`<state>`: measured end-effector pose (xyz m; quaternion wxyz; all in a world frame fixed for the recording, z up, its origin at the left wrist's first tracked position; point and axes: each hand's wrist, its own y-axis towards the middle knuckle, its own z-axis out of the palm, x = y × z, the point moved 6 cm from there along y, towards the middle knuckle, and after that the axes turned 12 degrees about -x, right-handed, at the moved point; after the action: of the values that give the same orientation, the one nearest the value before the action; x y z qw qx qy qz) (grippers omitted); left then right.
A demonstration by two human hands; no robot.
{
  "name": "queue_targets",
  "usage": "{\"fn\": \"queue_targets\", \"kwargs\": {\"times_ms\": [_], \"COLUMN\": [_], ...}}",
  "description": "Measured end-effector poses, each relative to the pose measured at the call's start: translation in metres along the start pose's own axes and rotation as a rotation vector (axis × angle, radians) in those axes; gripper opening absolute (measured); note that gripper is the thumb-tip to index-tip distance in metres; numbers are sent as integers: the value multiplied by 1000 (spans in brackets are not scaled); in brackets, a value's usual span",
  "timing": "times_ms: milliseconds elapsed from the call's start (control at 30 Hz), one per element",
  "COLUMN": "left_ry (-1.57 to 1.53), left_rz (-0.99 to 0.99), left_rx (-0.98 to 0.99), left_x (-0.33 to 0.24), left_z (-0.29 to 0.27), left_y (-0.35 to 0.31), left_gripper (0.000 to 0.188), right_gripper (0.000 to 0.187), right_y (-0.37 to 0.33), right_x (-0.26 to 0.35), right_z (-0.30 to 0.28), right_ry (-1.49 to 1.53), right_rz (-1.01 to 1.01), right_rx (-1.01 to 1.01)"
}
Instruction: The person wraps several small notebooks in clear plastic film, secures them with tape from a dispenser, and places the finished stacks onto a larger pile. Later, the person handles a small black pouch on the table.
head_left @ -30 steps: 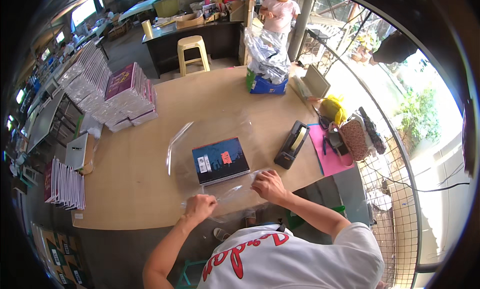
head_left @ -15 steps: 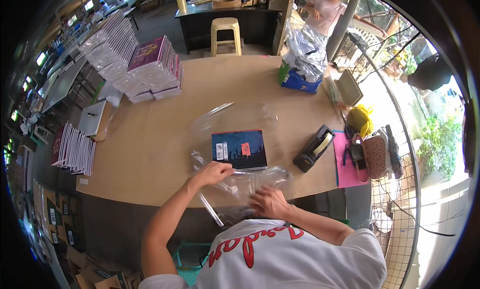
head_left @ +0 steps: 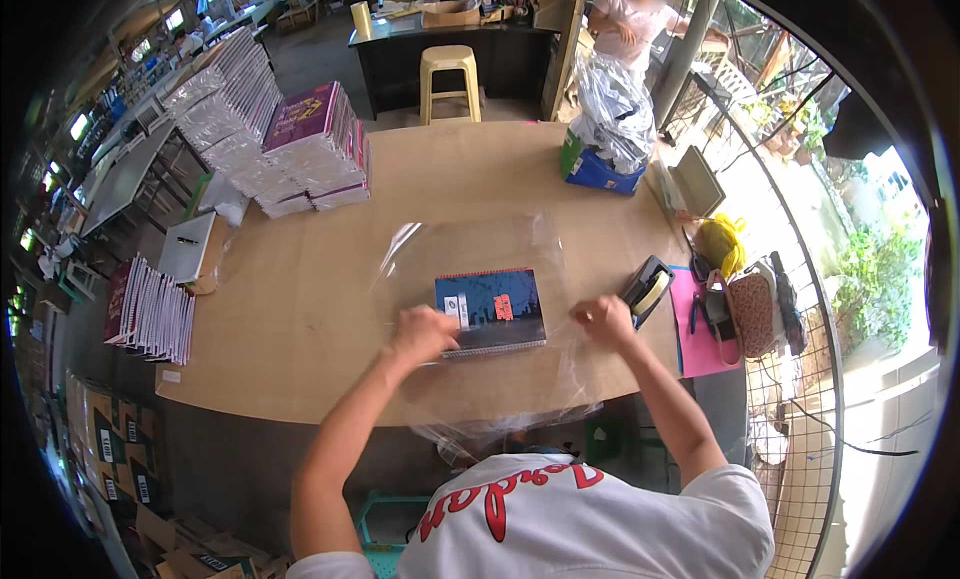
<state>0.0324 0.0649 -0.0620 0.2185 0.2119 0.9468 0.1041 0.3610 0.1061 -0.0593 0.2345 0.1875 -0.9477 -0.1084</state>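
A spiral-bound notebook (head_left: 500, 331) with a dark blue and black cover and a small red-orange block lies flat on the table. Beneath and around it spreads a sheet of clear plastic film (head_left: 520, 239), whose near end hangs over the table edge towards me. My left hand (head_left: 425, 334) is at the notebook's lower left corner, its fingers bent and blurred, so its grip is unclear. Beyond the notebook's right side, my right hand (head_left: 605, 324) hovers with curled fingers close to a black tape dispenser (head_left: 648, 291). Whether those fingers hold film or anything else is hidden.
Stacks of wrapped notebooks (head_left: 310, 129) stand at the table's far left, more notebooks (head_left: 150, 309) at the near left. A blue box of crumpled plastic (head_left: 605, 159) sits far right. Along the right edge are a pink sheet (head_left: 708, 329) and a patterned pouch (head_left: 752, 304). Another person (head_left: 630, 24) stands beyond.
My right hand has gone from the near film edge up and right towards the tape dispenser. The film's near part, bunched before, now lies flatter. My left hand shifted slightly.
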Motion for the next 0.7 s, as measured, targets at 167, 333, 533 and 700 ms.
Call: {"fn": "queue_targets", "kwargs": {"times_ms": [167, 333, 533, 700], "left_ry": [160, -25, 136, 137], "left_rz": [-274, 33, -126, -158], "left_rx": [-825, -297, -198, -80], "left_x": [3, -96, -84, -92], "left_z": [-43, 75, 91, 98], "left_y": [4, -28, -12, -2], "left_gripper": [18, 53, 68, 72], "right_gripper": [11, 14, 29, 56], "right_y": [71, 101, 154, 186], "right_x": [-68, -82, -107, -15], "right_z": [38, 83, 116, 192], "right_ry": [437, 375, -334, 190], "right_rz": [286, 499, 15, -75], "right_rx": [357, 818, 383, 497]}}
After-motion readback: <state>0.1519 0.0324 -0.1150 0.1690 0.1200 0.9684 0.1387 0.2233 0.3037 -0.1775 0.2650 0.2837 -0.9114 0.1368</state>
